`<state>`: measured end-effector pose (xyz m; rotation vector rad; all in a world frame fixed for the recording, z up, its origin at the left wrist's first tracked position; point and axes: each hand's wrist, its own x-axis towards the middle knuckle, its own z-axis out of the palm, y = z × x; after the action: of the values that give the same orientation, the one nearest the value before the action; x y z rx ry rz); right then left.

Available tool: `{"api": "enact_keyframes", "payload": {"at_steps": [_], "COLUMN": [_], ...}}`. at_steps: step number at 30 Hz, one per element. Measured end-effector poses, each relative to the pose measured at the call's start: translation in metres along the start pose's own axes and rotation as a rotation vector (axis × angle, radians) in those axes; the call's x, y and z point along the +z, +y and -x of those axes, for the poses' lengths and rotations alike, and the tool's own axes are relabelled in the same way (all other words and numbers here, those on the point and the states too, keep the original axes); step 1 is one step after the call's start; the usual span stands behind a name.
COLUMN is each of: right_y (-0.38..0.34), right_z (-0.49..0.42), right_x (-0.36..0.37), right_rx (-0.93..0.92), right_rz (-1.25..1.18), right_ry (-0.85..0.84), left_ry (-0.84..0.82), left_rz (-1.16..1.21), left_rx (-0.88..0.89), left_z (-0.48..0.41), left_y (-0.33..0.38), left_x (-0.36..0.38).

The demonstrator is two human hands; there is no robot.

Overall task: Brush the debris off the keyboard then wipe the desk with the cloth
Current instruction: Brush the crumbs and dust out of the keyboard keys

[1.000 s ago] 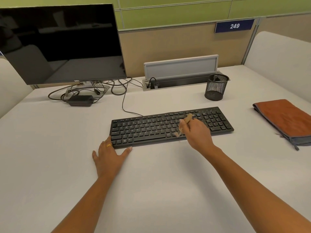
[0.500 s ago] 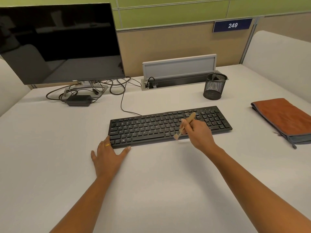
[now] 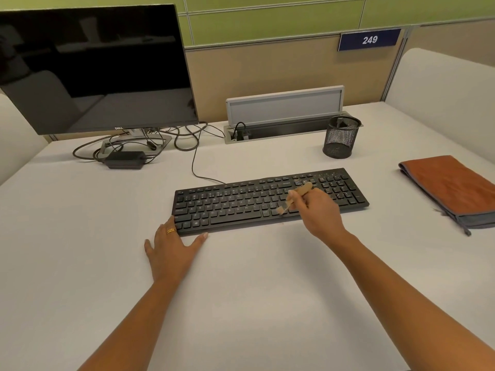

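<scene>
White desk [image 3: 241,303], black keyboard [image 3: 235,207] mid-frame. Right hand [image 3: 318,212] pinches brush [image 3: 304,188], bristles on keys. Left hand [image 3: 174,250] lies flat, fingers spread, at keyboard's lower-left corner (cloth [image 3: 450,183] folded far right).

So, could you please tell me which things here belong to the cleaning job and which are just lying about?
In use: keyboard, brush in the right hand, folded cloth, desk, left hand at the keyboard's corner.
Lying about: monitor, power adapter, mesh pen cup, cable box.

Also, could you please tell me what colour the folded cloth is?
Cloth: rust orange, grey edging; head view.
</scene>
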<state>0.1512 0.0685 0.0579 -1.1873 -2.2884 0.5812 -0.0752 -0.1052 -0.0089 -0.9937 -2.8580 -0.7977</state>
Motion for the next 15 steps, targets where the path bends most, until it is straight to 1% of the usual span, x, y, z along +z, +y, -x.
{"api": "enact_keyframes", "payload": {"at_steps": [2,4,5,7,8,10,12,14,15], "right_y": [-0.0007,-0.0027,-0.0032,-0.0016,-0.0002,0.0,-0.0006,0.0001,0.001], "right_z": [-0.0005,-0.0023,-0.0035,-0.005,-0.0049,-0.0033,-0.0046,-0.0055,-0.0057], "right_x": [-0.0045,-0.0066,-0.0061,-0.0026,-0.0002,-0.0002,-0.005,-0.0076,-0.0078], "right_rx": [0.024,0.016,0.003,-0.04,-0.055,-0.054,-0.037,-0.031,-0.029], "right_rz": [0.105,0.077,0.023,-0.108,-0.121,-0.011,0.105,0.07,0.023], "right_ry": [0.061,0.101,0.087,0.004,-0.044,-0.071,0.019,0.078,0.067], "left_ry": [-0.001,0.002,0.005,0.006,0.006,0.0,0.001,0.004,0.002], "left_rz": [0.002,0.003,0.003,0.009,0.012,0.011,-0.002,-0.024,-0.033], "left_rx": [0.003,0.004,0.006,0.011,0.014,0.024,0.049,0.082,0.1], "left_z": [-0.0004,-0.0005,-0.0009,-0.0016,-0.0016,-0.0009,0.0001,0.002,0.0027], "left_y": [0.0,-0.0008,-0.0013,-0.0017,-0.0016,-0.0008,0.0013,0.0035,0.0044], "left_x": [0.0,0.0003,0.0003,0.0002,0.0005,0.0003,-0.0008,-0.0023,-0.0032]}}
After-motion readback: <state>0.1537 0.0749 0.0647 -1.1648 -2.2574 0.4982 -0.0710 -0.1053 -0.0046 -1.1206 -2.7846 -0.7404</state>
